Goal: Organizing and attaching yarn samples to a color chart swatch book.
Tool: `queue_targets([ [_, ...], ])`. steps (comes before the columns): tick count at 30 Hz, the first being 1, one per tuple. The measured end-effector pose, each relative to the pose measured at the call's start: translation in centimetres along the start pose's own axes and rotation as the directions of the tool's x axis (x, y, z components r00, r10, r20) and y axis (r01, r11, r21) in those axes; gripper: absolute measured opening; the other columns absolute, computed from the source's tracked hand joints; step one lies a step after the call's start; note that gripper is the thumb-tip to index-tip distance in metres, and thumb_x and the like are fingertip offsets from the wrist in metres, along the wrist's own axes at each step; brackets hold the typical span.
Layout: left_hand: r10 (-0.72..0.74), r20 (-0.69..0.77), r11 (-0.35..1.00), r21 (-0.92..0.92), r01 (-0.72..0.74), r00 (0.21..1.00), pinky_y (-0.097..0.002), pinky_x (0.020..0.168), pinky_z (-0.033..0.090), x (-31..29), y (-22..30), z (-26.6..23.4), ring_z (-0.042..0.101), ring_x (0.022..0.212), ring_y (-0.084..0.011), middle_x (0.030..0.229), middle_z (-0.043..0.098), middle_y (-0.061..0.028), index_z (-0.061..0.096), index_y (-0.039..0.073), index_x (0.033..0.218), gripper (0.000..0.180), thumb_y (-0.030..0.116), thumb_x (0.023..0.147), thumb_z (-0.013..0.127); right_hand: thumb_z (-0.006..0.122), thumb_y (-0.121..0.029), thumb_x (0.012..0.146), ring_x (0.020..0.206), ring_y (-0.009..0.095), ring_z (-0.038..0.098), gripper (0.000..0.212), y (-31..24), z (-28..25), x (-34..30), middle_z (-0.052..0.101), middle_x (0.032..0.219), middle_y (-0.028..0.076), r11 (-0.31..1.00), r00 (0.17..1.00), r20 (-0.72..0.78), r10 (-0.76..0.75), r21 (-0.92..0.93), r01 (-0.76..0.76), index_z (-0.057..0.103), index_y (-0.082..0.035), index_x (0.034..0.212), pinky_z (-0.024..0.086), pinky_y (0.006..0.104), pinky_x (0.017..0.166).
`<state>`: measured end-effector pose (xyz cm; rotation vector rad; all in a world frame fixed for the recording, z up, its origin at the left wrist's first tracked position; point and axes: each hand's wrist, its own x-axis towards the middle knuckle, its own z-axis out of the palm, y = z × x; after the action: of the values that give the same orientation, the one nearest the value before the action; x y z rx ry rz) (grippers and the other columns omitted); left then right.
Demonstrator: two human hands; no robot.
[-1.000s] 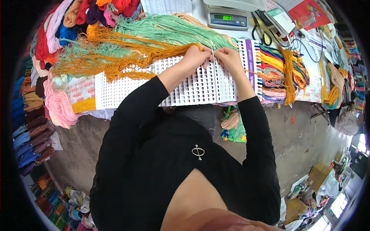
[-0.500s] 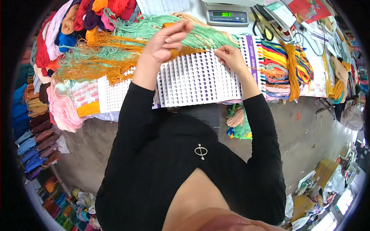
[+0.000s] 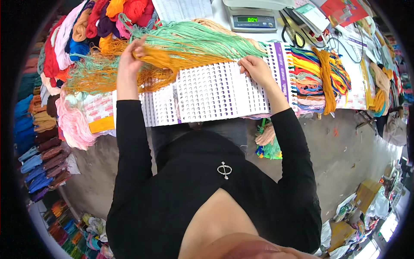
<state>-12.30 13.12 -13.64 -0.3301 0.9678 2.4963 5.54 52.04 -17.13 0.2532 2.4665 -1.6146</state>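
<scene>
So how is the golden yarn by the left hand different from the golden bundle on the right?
The golden yarn spreads in loose strands; the golden bundle is gathered together. The golden yarn runs mostly sideways; the golden bundle runs up and down the picture. The left hand touches the golden yarn; no hand touches the golden bundle. Both are golden-orange.

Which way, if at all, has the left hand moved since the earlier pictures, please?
Yes: the left hand has moved to the left, farther from the electronic scale on the table.
</scene>
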Motion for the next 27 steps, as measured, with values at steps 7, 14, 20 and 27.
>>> queue_targets([
  [7,0.085,0.115,0.782,0.608,-0.138,0.990,-0.0302,0.074,0.046,-7.4,-9.2,9.5,0.058,0.084,-0.0191,0.098,0.060,-0.0079,0.052,0.004,0.114,0.035,0.029,0.091,0.043,0.052,-0.021,0.087,0.056,0.005,0.051,0.022,-2.0,1.0,-2.4,0.059,0.065,0.001,0.972,0.969,-0.248,0.004,0.228,0.054,0.064,-0.003,0.093,0.042,0.0199,0.055],
  [14,-0.364,0.336,0.886,0.413,0.211,0.869,-0.0274,0.068,0.044,-9.9,-17.7,14.7,0.051,0.075,-0.0117,0.099,0.056,-0.0073,0.048,-0.002,0.120,0.045,0.033,0.097,0.030,0.055,-0.010,0.087,0.059,0.008,0.052,0.012,-6.4,5.1,-5.3,0.054,0.068,0.001,0.757,0.992,-0.042,-0.120,0.643,0.118,0.056,0.001,0.083,0.041,0.0200,0.055],
  [20,-0.382,0.400,0.924,0.157,0.348,0.833,-0.0322,0.072,0.046,-9.1,-17.7,14.7,0.052,0.087,-0.0189,0.115,0.050,-0.0108,0.044,0.000,0.122,0.046,0.034,0.097,0.027,0.050,-0.014,0.089,0.058,0.007,0.052,0.013,-6.2,4.2,-6.1,0.057,0.073,0.003,0.670,0.996,-0.041,-0.084,0.737,0.087,0.053,-0.002,0.084,0.037,0.0177,0.054],
  [27,-0.348,0.404,0.931,0.252,0.263,0.846,-0.0325,0.085,0.044,-9.5,-17.7,14.6,0.049,0.104,-0.0175,0.116,0.051,-0.0103,0.044,-0.004,0.122,0.046,0.032,0.097,0.029,0.050,-0.017,0.091,0.056,0.006,0.050,0.015,-7.1,4.3,-6.6,0.056,0.072,0.002,0.686,0.999,-0.049,-0.007,0.726,0.041,0.054,-0.002,0.088,0.038,0.0179,0.053],
])
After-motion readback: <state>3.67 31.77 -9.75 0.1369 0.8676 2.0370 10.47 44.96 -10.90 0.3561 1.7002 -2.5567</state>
